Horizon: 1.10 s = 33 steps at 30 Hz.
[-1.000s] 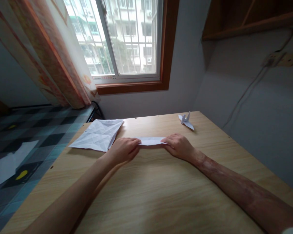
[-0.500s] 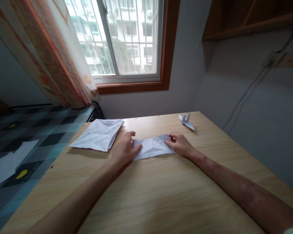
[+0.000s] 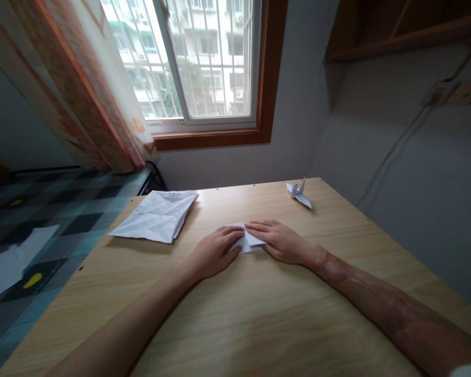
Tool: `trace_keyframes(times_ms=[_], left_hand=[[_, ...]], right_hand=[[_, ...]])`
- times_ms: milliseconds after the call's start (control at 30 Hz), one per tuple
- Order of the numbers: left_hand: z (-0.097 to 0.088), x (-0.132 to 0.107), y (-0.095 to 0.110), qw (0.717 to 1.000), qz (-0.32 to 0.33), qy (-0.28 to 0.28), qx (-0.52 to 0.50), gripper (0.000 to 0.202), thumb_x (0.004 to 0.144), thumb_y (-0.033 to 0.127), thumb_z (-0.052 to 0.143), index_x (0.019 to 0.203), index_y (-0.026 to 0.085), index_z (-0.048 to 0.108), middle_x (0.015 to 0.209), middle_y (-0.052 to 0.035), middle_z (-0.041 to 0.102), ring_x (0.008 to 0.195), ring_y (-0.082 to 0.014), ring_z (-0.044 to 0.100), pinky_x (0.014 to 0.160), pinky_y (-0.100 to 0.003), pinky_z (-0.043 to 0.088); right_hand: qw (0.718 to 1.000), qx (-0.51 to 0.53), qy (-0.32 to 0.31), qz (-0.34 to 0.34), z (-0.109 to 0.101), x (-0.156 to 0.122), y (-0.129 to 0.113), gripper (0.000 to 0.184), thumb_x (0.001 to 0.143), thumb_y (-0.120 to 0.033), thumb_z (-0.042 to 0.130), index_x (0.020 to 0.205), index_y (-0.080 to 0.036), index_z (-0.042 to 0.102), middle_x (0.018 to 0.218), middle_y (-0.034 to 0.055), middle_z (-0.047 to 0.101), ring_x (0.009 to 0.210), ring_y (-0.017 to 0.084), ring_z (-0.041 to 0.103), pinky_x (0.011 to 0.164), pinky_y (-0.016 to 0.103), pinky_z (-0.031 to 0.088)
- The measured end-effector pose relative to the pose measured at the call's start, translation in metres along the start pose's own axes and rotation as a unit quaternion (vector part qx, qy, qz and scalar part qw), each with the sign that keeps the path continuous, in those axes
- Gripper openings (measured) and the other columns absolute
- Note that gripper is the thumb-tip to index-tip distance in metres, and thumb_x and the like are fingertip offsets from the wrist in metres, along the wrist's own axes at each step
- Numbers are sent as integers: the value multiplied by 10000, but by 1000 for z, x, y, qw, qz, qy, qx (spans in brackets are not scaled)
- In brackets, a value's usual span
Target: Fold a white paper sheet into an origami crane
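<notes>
A small folded white paper point(image 3: 248, 239) lies on the wooden table point(image 3: 259, 314) near its middle. My left hand point(image 3: 214, 254) rests flat on the paper's left part, fingers stretched toward the centre. My right hand point(image 3: 278, 242) presses flat on the right part, its fingertips meeting those of the left hand. Most of the paper is hidden under both hands.
A creased, unfolded white sheet point(image 3: 155, 214) lies at the table's far left. A small folded paper crane point(image 3: 298, 192) stands at the far right corner. A window point(image 3: 204, 63) and curtain point(image 3: 90, 89) are behind the table; a bed with checked cover point(image 3: 43, 220) is at left.
The paper was a narrow strip, then opened into a wide creased piece, and now is folded inward to a smaller shape. Both hands have moved together toward its centre.
</notes>
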State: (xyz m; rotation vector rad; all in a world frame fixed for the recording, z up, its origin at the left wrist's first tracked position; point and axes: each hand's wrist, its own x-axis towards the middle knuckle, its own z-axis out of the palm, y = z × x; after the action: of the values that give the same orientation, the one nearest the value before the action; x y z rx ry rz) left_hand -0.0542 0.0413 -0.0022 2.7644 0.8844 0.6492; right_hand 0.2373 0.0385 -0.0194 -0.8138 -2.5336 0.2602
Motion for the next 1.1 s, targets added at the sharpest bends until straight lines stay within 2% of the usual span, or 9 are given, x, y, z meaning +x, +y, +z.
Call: trace_keyframes(times_ms=[133,233,433,600,700,867,1000,1100], left_hand=[[1,0,-1,1000,-17,10,7,459,1061,262,606,1514,188,628,1581,-150,646,1404,-316,644,1209,-499,548],[0,1,-1,1000,-1,-10,18,454,1077,243,577,1525,195,635,1565,-132,670,1395,-318,645,1213,-518,541],[-1,1,1,999,15,-9,45,359,1088,266,570,1409,243,728,1473,-112,738,1316,-309,709,1131,-502,596],[-5,-2,4,996,41,-27,78,345,1110,311,526,1372,258,743,1459,-97,746,1262,-297,756,1055,-458,636],[-6,-2,7,995,42,-25,91,335,1100,322,546,1364,256,741,1469,-100,737,1279,-296,752,1081,-455,621],[-6,1,18,993,39,-21,113,318,1089,402,589,1307,234,749,1410,-123,753,1294,-316,730,1134,-497,570],[-6,4,25,991,34,-20,129,438,1057,573,632,1273,213,753,1397,-160,746,1240,-351,728,1094,-535,558],[-6,6,28,991,30,-5,131,463,1056,585,619,1269,199,760,1443,-189,715,1226,-372,713,1065,-556,550]], right_hand=[[997,5,-70,29,0,-4,-13,928,1071,-605,640,1789,-176,239,1826,174,297,1696,352,315,1395,534,278],[995,8,-83,49,1,-4,-19,1029,1038,-730,613,1796,-166,204,1837,181,246,1712,357,270,1409,522,241],[989,-2,-108,99,5,11,-17,1002,1066,-791,468,1782,-126,247,1835,202,225,1722,358,232,1411,540,210],[986,-15,-122,114,4,18,-19,1065,1042,-835,453,1774,-87,254,1836,230,192,1729,370,198,1415,533,183],[988,-15,-120,100,0,7,-28,1064,1041,-829,471,1786,-114,218,1841,218,192,1730,361,200,1416,531,171],[988,1,-124,89,-9,-31,-41,1029,1057,-759,543,1803,-177,138,1857,174,157,1732,346,198,1418,518,182],[990,19,-115,83,-17,-56,-51,983,1058,-682,622,1805,-246,155,1846,146,231,1714,359,261,1413,552,211],[990,57,-108,67,-27,-62,-62,944,1055,-619,673,1799,-276,205,1825,127,311,1695,356,317,1409,549,242]])
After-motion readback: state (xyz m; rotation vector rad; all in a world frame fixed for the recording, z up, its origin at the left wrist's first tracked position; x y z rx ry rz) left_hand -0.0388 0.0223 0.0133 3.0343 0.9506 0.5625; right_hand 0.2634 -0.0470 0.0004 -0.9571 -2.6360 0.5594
